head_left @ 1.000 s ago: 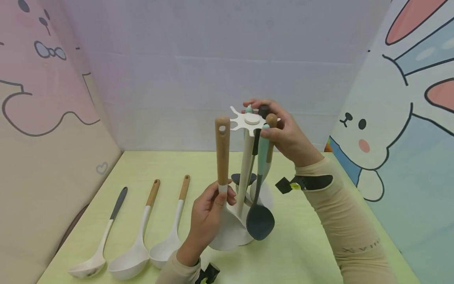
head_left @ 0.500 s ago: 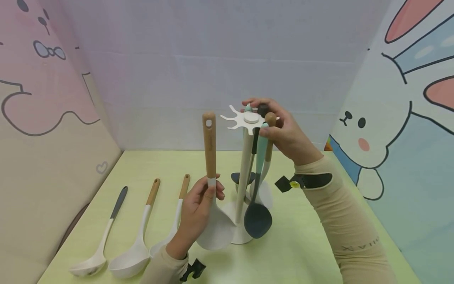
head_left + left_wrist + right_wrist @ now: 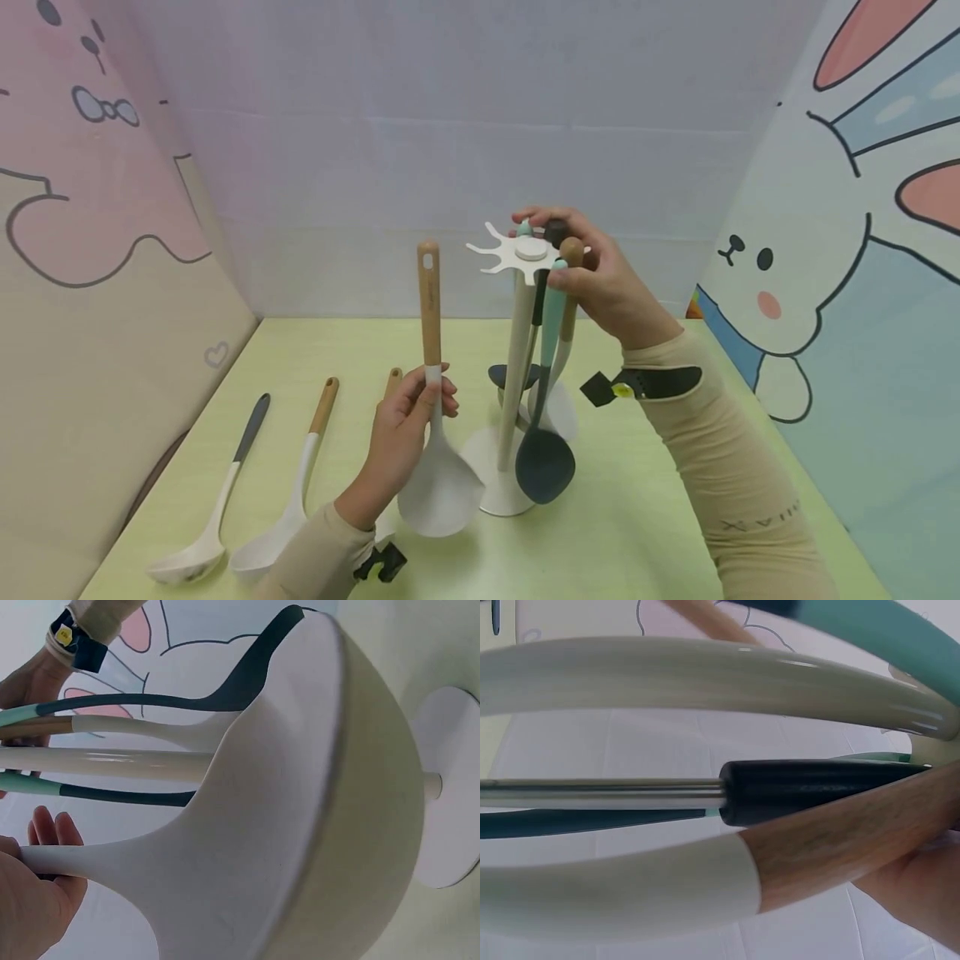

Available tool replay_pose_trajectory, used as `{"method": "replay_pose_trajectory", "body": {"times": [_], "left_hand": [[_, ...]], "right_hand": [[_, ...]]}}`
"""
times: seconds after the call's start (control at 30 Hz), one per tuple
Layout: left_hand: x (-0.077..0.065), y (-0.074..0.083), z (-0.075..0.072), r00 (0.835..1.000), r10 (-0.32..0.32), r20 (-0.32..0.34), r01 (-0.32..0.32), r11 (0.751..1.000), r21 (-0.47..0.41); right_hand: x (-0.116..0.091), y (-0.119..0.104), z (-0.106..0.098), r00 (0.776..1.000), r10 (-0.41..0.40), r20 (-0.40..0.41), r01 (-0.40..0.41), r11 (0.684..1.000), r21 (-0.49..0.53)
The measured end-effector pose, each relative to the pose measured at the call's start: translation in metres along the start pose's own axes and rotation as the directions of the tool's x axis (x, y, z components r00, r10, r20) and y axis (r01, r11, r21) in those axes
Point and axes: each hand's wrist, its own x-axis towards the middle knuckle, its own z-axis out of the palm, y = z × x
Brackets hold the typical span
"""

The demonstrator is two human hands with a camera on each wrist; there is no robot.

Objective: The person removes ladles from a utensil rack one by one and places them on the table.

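Two hands are at work in front of me over the pale table [image 3: 637, 517], both in beige sleeves [image 3: 750, 500]. The left hand [image 3: 397, 429] pinches the turner [image 3: 441, 496] at its white neck, thumb in front and fingers curled behind. From that grip the wooden handle stands straight up, and the broad white blade hangs below, just beside the base of the stand [image 3: 516, 367]; whether its lower edge touches the table I can't tell.

To the right of that grip and higher, the right hand [image 3: 603, 283] is curled about the stand's hooked top. Its thumb presses the mint handle of the dark spoon [image 3: 545, 467], whose head hangs well below. Within the same hand's span are a wooden handle [image 3: 569, 321] with a white neck and a black handle [image 3: 538, 300] on a metal shaft. Another mint handle [image 3: 524, 227] shows near its fingertips.

Left of the left hand lie a grey-handled ladle [image 3: 198, 554] and, nearer, a wooden-handled ladle [image 3: 279, 533], both handle-end away from the person. A third utensil [image 3: 393, 381] lies mostly hidden behind that hand, its wooden tip peeking out just above. Farther right of both hands, a big cartoon rabbit [image 3: 795, 267] covers the side wall.
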Motion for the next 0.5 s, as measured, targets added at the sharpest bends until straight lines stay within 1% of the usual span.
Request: {"method": "replay_pose_trajectory", "body": {"times": [0.1, 0.3, 0.4, 0.5], "left_hand": [[0.003, -0.007, -0.003, 0.998, -0.065, 0.004, 0.065, 0.997, -0.040], [0.007, -0.018, -0.005, 0.988, -0.155, 0.002, 0.154, 0.981, -0.121], [0.009, -0.024, -0.007, 0.980, -0.201, 0.007, 0.200, 0.970, -0.136], [0.010, -0.031, -0.008, 0.968, -0.253, 0.008, 0.251, 0.957, -0.145]], "right_hand": [[0.000, 0.000, 0.000, 1.000, -0.003, 0.001, 0.003, 1.000, 0.011], [0.000, 0.000, 0.001, 1.000, -0.004, 0.000, 0.004, 1.000, 0.022], [0.001, 0.000, 0.001, 1.000, -0.005, -0.001, 0.005, 1.000, 0.029], [0.001, 0.000, 0.001, 1.000, -0.002, -0.001, 0.002, 1.000, 0.028]]}}
